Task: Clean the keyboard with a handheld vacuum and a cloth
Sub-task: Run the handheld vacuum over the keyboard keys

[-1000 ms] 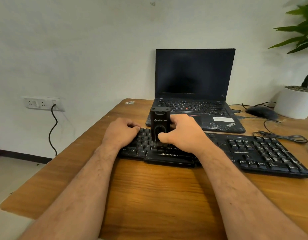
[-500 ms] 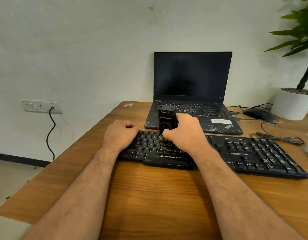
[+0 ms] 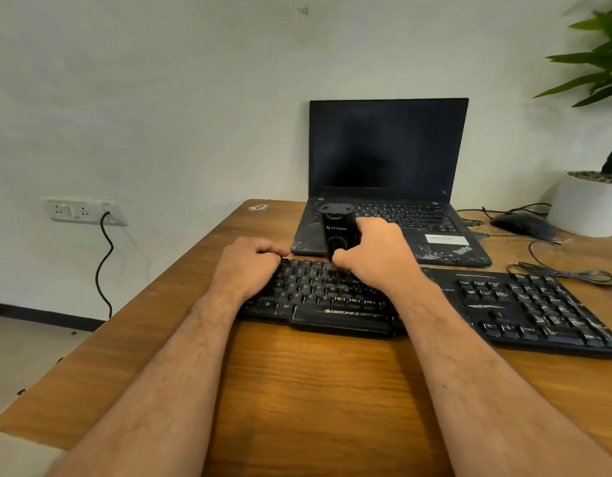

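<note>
Vacuuming the top rows of the black plastic keyboard (image 3: 332, 301), right hand (image 3: 377, 253) grasping the upright black handheld vacuum (image 3: 337, 232). Left hand (image 3: 246, 266) curled, bracing the keyboard's left end. Wiping yet to come; no cloth visible.

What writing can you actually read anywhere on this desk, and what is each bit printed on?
"ZEBRONICS": front edge of the keyboard.
"ThinkPad": corner of the laptop palm rest.
"Alt", "B", "N": keyboard keys.
Handheld vacuum logo: blurred.
White laptop sticker: too small to read.
</note>
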